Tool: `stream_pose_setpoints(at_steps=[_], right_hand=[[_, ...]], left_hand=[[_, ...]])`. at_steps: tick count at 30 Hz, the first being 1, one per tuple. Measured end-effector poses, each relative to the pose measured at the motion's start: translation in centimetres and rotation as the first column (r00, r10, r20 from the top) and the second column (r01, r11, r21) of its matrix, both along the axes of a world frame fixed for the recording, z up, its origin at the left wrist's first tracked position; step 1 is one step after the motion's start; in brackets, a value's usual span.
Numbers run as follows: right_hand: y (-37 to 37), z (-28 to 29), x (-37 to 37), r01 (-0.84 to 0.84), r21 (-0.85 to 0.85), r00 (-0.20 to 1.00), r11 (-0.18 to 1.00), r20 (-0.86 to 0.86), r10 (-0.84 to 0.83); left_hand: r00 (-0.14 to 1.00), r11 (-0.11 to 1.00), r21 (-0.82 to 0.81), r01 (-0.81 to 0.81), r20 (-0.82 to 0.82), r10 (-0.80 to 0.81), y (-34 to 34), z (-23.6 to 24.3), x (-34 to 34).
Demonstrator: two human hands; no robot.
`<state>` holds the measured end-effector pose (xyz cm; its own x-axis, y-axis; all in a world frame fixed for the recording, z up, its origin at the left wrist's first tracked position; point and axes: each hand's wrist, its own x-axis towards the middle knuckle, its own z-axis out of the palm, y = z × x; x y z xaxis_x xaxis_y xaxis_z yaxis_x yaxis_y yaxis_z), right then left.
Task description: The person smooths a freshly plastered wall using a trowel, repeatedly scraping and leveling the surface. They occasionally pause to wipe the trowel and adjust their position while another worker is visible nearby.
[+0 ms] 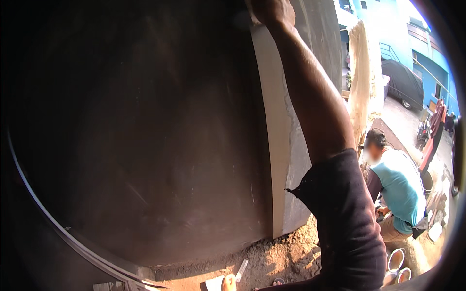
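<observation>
My right hand [274,11] is raised at the top edge of the view, its arm in a dark rolled sleeve [349,213] crossing from the lower right. The fingers look closed, partly cut off and in shadow; what they hold is hidden. The hand is at the upper end of a pale, smooth strip [272,97] running down the corner of a dark wall [160,136]. Beside the strip is a grey wall face [315,29] with a ragged edge of wetter-looking material. My left hand cannot be made out.
Loose soil [291,252] lies along the wall's foot, with a pale flat stick [241,270] on it. A co-worker [400,189] in a light blue top crouches at right, near buckets [396,260]. Behind stands a covered car [403,82]. A long curved edge [43,211] runs at left.
</observation>
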<state>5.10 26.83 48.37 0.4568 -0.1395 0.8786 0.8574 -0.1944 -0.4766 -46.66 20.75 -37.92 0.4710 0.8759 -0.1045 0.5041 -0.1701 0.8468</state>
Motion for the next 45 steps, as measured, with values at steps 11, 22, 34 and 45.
stream_pose_setpoints(at_steps=[11,22,34,45], right_hand=[[-14.5,-76.2,-2.9,-0.446,-0.447,0.515,0.775,-0.836,-0.186],[-17.3,-70.3,-19.5,-0.186,0.948,-0.98,-0.257,-0.159,0.122],[-13.0,-73.6,-26.8,-0.662,0.587,-0.499,-0.466,-0.809,-0.311],[-12.6,-77.5,-37.7,-0.516,0.328,-0.114,-0.791,-0.942,-0.316]], left_hand=[[0.964,0.958,-0.11,0.263,0.062,-0.258,-2.3,5.6,8.7],[0.419,0.14,-0.499,0.855,0.825,0.379,-6.6,15.6,11.8],[0.298,0.911,-0.22,-0.348,0.896,0.33,-14.6,32.1,-9.2],[-0.223,-0.289,-0.032,-0.957,0.719,0.658,-39.1,43.7,-26.5]])
